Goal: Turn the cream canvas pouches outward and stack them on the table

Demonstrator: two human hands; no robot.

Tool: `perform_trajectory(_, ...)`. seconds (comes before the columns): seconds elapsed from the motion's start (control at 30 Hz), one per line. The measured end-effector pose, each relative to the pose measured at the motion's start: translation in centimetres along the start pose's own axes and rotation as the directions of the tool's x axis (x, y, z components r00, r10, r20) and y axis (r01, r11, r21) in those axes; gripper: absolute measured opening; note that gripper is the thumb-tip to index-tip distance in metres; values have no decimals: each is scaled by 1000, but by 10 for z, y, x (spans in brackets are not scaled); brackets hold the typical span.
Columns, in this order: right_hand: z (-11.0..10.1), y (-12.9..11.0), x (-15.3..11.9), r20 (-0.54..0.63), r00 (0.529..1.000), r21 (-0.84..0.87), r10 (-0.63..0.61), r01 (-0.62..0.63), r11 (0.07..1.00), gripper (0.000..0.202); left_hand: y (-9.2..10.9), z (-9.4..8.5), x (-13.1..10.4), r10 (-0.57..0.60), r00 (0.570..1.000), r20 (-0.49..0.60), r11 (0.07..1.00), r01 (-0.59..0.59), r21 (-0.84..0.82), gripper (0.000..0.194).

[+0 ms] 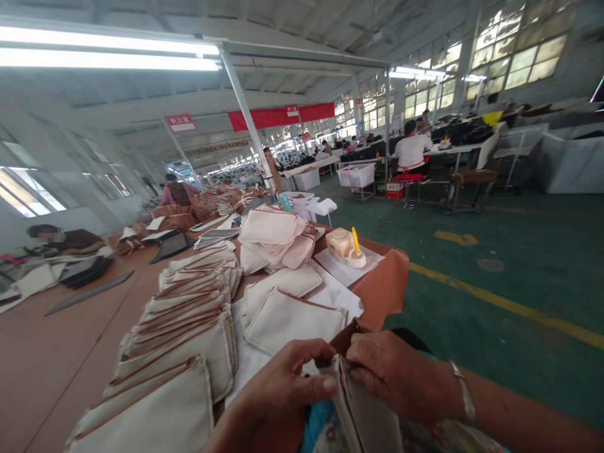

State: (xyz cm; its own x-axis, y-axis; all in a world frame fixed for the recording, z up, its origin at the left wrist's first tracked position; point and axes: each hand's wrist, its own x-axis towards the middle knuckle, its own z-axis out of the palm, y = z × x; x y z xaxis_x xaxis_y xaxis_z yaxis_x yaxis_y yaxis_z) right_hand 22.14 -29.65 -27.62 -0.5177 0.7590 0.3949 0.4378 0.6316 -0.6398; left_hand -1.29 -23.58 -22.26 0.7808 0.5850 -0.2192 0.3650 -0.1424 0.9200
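Note:
Close to my lap, both hands grip one pale leather pouch piece (370,415) with a dark open edge facing up. My left hand (287,377) pinches its upper left edge between thumb and fingers. On the other side, my right hand (401,371) is closed over the top edge, its fingertips partly hidden behind the piece. Just beyond them, a flat cream pouch piece (295,321) with brown edging lies on white paper. A long row of similar pouch pieces (174,340) overlaps along the table to the left.
A pile of cream pieces (274,236) stands farther back. Near the table's right edge is a glue container (342,245) with a yellow-handled brush (355,240). Brown sheet material (389,283) hangs over that edge. Co-workers sit at other tables, one in a white top (410,153).

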Motion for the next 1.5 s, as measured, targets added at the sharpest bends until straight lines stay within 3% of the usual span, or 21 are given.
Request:
perform_trajectory(0.17,0,0,-9,71,997,-111,-16,24,993,25,0,22,19,5,999,47,991,1,-132,35)
perform_trajectory(0.23,-6,-1,-11,67,998,-15,-17,18,1000,26,-5,26,21,-20,997,68,974,35,-225,36)
perform_trajectory(0.33,-14,-2,-14,49,999,268,-10,-3,963,30,-7,32,22,-41,995,94,944,69,-322,34)
perform_trajectory(0.43,-16,-1,-16,25,999,476,33,-41,879,31,-3,39,24,-37,991,130,918,85,-387,33)
perform_trajectory(0.53,-10,2,-18,27,979,623,204,-176,762,27,2,46,25,-50,990,133,887,105,-450,33)
perform_trajectory(0.63,-2,4,-19,71,930,770,360,-280,574,24,2,52,25,-78,994,73,880,103,-464,35)
perform_trajectory(0.7,-2,4,-20,119,915,799,385,-318,509,22,0,55,24,-107,994,27,904,109,-413,34)
perform_trajectory(0.93,-23,-3,-21,158,937,722,311,-325,611,31,7,62,20,-168,979,-117,971,144,-192,15)
perform_trajectory(1.13,-32,1,-15,212,929,828,303,-335,449,28,17,62,21,-153,964,-216,988,153,-15,12)
perform_trajectory(1.3,-28,-8,-10,114,899,553,423,-411,725,27,19,62,22,-116,965,-236,990,132,52,14)
perform_trajectory(1.5,-19,-11,-8,67,869,452,490,-464,762,6,17,66,24,-112,961,-254,976,155,154,11)
